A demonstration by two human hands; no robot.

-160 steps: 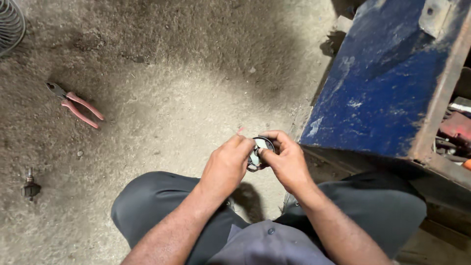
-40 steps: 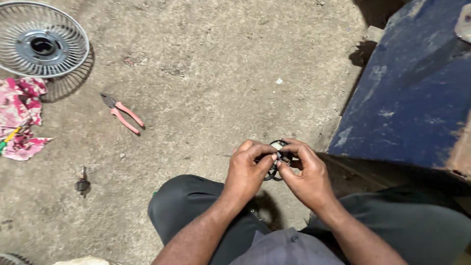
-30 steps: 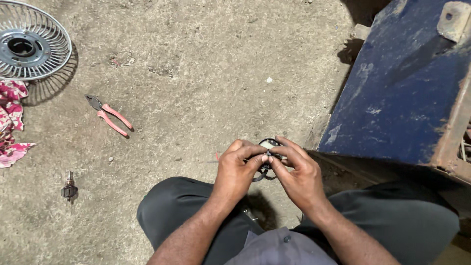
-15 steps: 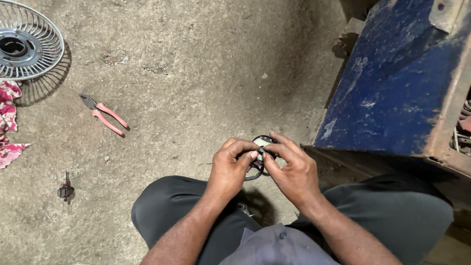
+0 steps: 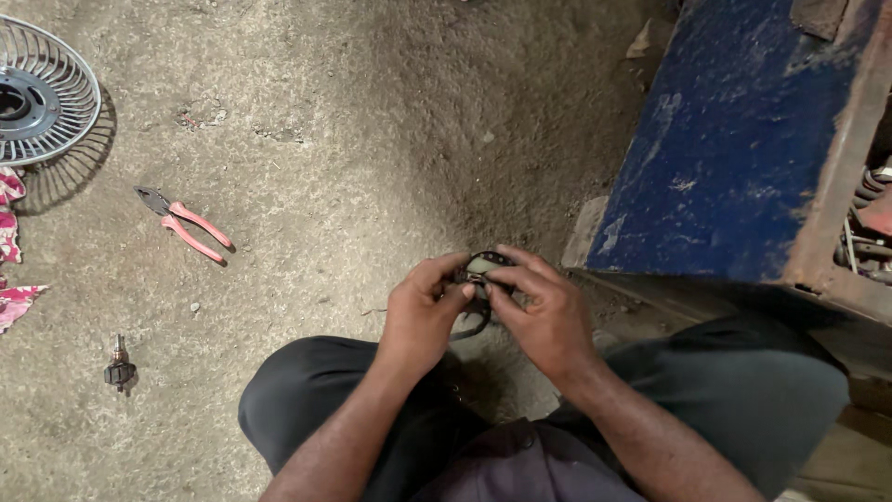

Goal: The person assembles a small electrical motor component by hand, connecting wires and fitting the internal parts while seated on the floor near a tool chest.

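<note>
Above the person's knees, both hands pinch a small dark round part [image 5: 481, 271] between them: the left hand [image 5: 423, 311] grips its left edge, the right hand [image 5: 548, 311] its right. Pink-handled pliers [image 5: 186, 223] lie well apart on the concrete floor [image 5: 372, 139], near a fan grille [image 5: 42, 93].

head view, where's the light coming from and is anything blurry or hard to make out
Head view: sharp overall; a bright patch lies on the concrete floor, which darkens toward the corners. The fan guard and pliers throw shadows to the right. The small dark part is mostly hidden between the left hand and right hand.
</note>
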